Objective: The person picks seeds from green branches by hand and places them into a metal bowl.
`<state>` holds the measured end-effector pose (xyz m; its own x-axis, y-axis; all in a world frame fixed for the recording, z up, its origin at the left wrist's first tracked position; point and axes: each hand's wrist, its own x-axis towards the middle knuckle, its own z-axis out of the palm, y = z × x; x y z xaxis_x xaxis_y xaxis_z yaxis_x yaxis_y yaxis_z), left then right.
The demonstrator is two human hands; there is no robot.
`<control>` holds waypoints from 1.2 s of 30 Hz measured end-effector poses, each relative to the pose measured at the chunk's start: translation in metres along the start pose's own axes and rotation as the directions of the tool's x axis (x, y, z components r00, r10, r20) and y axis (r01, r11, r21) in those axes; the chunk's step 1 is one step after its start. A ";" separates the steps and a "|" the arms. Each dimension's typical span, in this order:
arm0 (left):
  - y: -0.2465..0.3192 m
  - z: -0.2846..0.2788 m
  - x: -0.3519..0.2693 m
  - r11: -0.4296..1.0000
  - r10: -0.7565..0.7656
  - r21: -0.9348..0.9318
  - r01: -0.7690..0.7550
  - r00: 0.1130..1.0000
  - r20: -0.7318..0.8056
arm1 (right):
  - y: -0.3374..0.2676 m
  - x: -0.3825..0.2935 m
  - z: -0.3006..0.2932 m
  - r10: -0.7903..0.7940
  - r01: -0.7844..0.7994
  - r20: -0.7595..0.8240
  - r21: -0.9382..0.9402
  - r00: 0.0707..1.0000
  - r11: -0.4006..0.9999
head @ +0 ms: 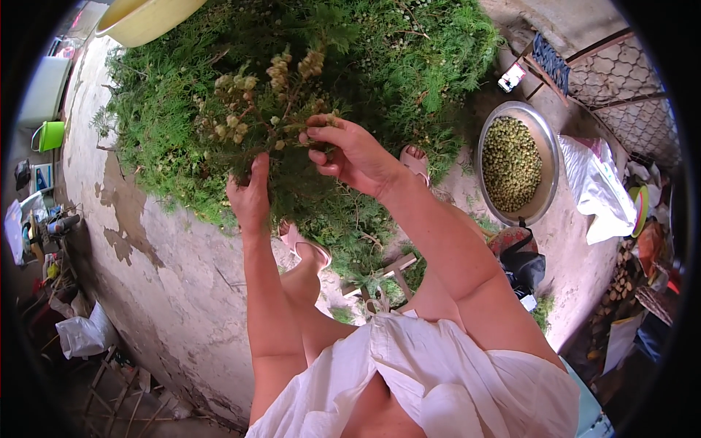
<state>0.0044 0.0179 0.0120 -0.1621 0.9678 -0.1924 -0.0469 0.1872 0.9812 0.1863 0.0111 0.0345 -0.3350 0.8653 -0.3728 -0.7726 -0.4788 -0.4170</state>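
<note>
My left hand [250,194] is closed around the lower stem of a conifer branch [287,104] with clusters of pale, yellowish-green cones [233,128]. At the right side of this branch, my right hand [342,150] has its thumb and forefinger at a small twig or cone; whether they pinch it is unclear. A large heap of cut green conifer branches [438,65] lies beneath and beyond both hands. To the right on the ground, a round metal basin [539,211] holds many small greenish cones [512,164].
A yellow plastic basin [148,22] is at the heap's upper left. White sacks [597,186], a black bag [523,268] and a chair with a blue woven part [550,63] are at right. Far left are a green bucket [51,136] and clutter along the concrete edge.
</note>
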 end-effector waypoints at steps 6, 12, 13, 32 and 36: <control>-0.001 -0.003 0.000 0.998 -0.024 -0.050 0.022 0.999 -0.028 | -0.028 0.000 -0.008 -0.029 0.019 -0.067 -0.145 0.997 0.989; 0.009 0.005 -0.014 0.997 -0.068 -0.020 0.068 0.997 0.030 | -0.039 -0.006 -0.011 -0.121 0.059 -0.090 -0.505 0.989 0.861; 0.009 0.005 -0.015 0.998 -0.063 -0.006 0.063 0.997 0.054 | -0.040 -0.007 -0.012 -0.142 0.061 -0.093 -0.590 0.986 0.805; 0.007 -0.001 -0.014 0.997 -0.072 -0.031 0.075 0.994 0.087 | -0.043 -0.013 -0.015 -0.026 0.066 0.105 -0.400 0.994 0.914; 0.011 -0.005 -0.011 0.996 -0.073 0.048 0.070 0.995 0.071 | -0.039 -0.014 -0.007 -0.044 0.098 0.140 -0.403 0.989 0.910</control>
<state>0.0012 0.0087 0.0246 -0.0882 0.9609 -0.2624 -0.0108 0.2624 0.9649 0.2255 0.0165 0.0505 -0.3727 0.8980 -0.2338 -0.5182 -0.4104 -0.7503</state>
